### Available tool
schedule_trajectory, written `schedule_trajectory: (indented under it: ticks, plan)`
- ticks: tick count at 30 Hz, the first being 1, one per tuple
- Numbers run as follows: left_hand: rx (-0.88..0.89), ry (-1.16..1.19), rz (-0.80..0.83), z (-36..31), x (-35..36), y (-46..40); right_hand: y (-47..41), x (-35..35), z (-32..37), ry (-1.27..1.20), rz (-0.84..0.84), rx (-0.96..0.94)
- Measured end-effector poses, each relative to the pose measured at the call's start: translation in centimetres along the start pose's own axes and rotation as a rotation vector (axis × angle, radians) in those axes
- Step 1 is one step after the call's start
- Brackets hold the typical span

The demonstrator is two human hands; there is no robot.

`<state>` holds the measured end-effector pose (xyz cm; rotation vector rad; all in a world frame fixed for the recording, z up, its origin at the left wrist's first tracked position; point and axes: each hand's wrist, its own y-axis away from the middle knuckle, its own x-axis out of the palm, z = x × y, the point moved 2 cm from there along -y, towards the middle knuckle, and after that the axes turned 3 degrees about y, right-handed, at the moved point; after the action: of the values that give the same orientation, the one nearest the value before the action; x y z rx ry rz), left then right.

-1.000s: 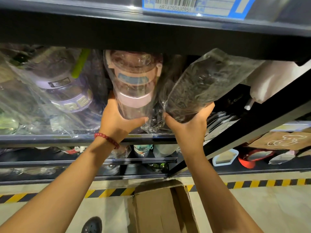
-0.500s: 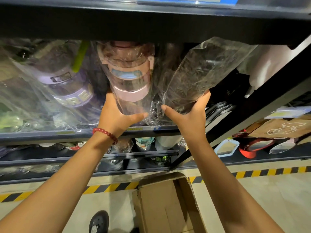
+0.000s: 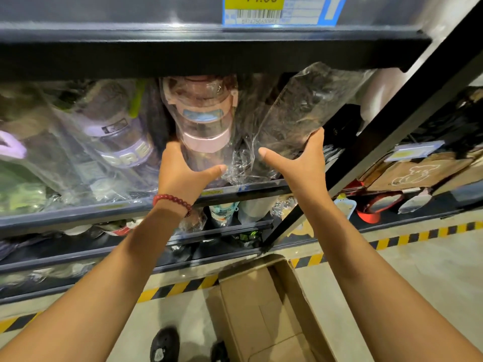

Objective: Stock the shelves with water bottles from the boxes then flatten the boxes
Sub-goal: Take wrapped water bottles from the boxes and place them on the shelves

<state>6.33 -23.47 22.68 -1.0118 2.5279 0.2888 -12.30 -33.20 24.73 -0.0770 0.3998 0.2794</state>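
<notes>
A pink-capped clear water bottle (image 3: 201, 118) in a plastic bag lies on the shelf (image 3: 251, 190), base toward me. My left hand (image 3: 183, 176), with a red bead bracelet at the wrist, grips its base. To its right a dark water bottle (image 3: 295, 113) in a clear bag leans tilted under the upper shelf. My right hand (image 3: 300, 163) holds its lower end, thumb spread to the left. An open brown cardboard box (image 3: 264, 309) stands on the floor below my arms.
Purple-banded bagged bottles (image 3: 117, 137) fill the shelf to the left. The upper shelf edge (image 3: 209, 50) carries a price tag (image 3: 282, 9). A black upright post (image 3: 366, 131) slants on the right. Lower shelves hold more goods; hazard tape (image 3: 407, 239) lines the floor.
Both hands have stayed on their bottles; the right thumb has spread away from the dark bottle's bag. The camera view has tilted up slightly.
</notes>
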Motion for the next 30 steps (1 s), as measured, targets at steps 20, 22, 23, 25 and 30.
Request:
schedule_trajectory:
  ticks: [20,22,23,25,30]
  plan:
    - [0.07,-0.072,0.011,-1.4,-1.2,2.5,1.2,-1.0,2.0,-0.039,-0.163,0.114]
    - [0.062,-0.06,-0.012,-1.3,-0.8,2.1,0.6,-0.5,1.8,-0.09,-0.163,0.126]
    - [0.065,-0.047,-0.024,-1.3,-0.5,2.0,0.3,-0.2,1.5,-0.109,-0.172,0.122]
    - [0.078,-0.018,-0.054,-1.3,0.0,1.8,-0.2,0.4,1.3,-0.144,-0.191,0.088]
    - [0.086,-0.003,-0.129,-1.0,1.0,1.1,-0.8,0.2,1.5,-0.056,-0.162,-0.095]
